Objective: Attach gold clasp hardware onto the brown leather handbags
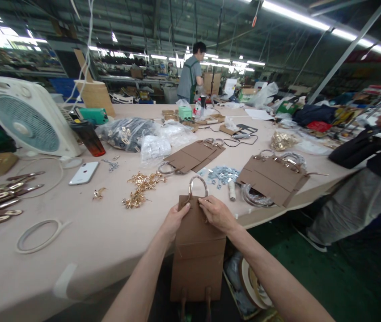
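The head camera looks forward and down from close above the hands (218, 215), across the table (106, 237).

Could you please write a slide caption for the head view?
Left hand and right hand hold a brown panel near its looped handle, gold-coloured fittings lying on the table.

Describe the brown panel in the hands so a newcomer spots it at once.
Find the big pale table and its near edge, low centre of the view. There the left hand and right hand are on a brown panel with a glossy handle looping up at its top. Unlike the similar brown panels lying farther back, this one reaches down past the edge.
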{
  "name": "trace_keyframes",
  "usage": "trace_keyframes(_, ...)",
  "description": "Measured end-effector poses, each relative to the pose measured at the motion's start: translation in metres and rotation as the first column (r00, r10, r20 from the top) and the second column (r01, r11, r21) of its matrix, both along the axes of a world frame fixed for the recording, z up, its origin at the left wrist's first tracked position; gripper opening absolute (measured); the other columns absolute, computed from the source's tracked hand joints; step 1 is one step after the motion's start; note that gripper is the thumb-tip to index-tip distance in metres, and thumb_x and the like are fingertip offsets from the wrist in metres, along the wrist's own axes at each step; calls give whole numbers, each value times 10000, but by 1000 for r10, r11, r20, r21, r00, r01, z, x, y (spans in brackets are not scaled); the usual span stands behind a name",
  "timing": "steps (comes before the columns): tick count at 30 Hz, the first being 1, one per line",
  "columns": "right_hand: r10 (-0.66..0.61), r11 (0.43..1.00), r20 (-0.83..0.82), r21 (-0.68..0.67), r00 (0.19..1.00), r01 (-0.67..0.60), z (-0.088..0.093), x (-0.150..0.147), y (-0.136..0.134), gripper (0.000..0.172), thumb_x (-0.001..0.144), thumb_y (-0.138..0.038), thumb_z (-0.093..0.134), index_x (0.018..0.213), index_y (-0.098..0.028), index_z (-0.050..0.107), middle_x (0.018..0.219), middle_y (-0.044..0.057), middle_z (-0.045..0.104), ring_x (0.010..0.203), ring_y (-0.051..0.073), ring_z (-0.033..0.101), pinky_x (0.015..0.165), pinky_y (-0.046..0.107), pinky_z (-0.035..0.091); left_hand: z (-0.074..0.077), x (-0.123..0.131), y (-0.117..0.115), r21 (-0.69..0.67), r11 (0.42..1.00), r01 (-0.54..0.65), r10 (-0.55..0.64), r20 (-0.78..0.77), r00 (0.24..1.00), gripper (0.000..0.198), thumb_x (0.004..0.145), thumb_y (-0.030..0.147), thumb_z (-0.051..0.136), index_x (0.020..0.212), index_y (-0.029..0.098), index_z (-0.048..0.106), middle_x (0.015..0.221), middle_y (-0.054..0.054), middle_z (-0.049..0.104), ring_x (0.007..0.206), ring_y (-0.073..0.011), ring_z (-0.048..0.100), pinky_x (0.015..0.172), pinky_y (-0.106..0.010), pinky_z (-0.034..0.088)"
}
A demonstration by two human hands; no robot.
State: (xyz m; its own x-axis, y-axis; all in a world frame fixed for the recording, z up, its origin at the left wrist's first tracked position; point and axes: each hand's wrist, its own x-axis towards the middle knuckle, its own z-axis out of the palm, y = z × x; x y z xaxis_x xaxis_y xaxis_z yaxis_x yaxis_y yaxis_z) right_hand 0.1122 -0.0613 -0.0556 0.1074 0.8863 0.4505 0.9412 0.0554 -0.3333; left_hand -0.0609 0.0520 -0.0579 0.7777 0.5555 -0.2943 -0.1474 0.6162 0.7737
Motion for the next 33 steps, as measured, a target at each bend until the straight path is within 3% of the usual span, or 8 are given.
trace_keyframes(13, -219, 964, 263, -90, 940, 250, 2, -22, 0, 315, 1077, -277, 463, 1307, -216, 670, 1072, 92, 713, 926, 192, 673, 802, 283, 518, -4, 1, 2, 35, 999, 16, -15, -12, 1000, 587, 757, 467, 875, 1193, 122, 687, 967, -124, 802, 757, -215, 753, 750, -314, 594)
trace_keyframes(19, -235, 932, 442, -151, 866, 330, 3, -45, 2, 421, 1006, -103, 463, 1406, -132, 592, 1116, 150, 700, 889, 222, 656, 806, 339, 535, -4, -1, 1, 69, 997, -35, 37, -31, 999, 606, 736, 498, 881, 1177, 123, 700, 954, -124, 806, 819, -243, 765, 776, -326, 600)
trace_keyframes(23, -259, 929, 466, -119, 846, 349, 2, -60, 2, 508, 936, -32, 465, 1435, -81, 549, 1177, 192, 690, 932, 254, 666, 816, 380, 553, -4, -2, 2, 54, 998, -29, 30, -21, 999, 588, 747, 484, 876, 1181, 129, 699, 1011, -130, 805, 884, -252, 770, 857, -349, 598)
trace_keyframes(27, -268, 947, 330, -82, 905, 310, -5, -59, 2, 625, 897, -7, 445, 1511, -122, 471, 1252, 211, 681, 943, 277, 684, 822, 417, 572, -3, -1, 2, 47, 999, -26, 26, -7, 1000, 586, 756, 469, 874, 1202, 134, 692, 1025, -130, 805, 911, -254, 770, 897, -365, 596)
trace_keyframes(30, -267, 964, 49, 15, 962, 267, -14, -53, 2, 702, 911, -39, 424, 1596, -150, 320, 1341, 192, 660, 1088, 301, 682, 908, 456, 585, -2, -1, 3, 44, 996, -79, 79, 1, 997, 585, 759, 465, 874, 1209, 142, 685, 1010, -127, 805, 910, -258, 772, 901, -382, 602)
trace_keyframes(33, -243, 946, -277, 142, 930, 290, -25, -52, 3, 683, 959, -122, 435, 1615, -192, 259, 1385, 147, 655, 1115, 262, 683, 969, 442, 581, -1, -1, 2, 57, 990, -128, 128, -1, 992, 580, 769, 468, 865, 1208, 138, 681, 1000, -131, 803, 910, -260, 771, 904, -394, 602)
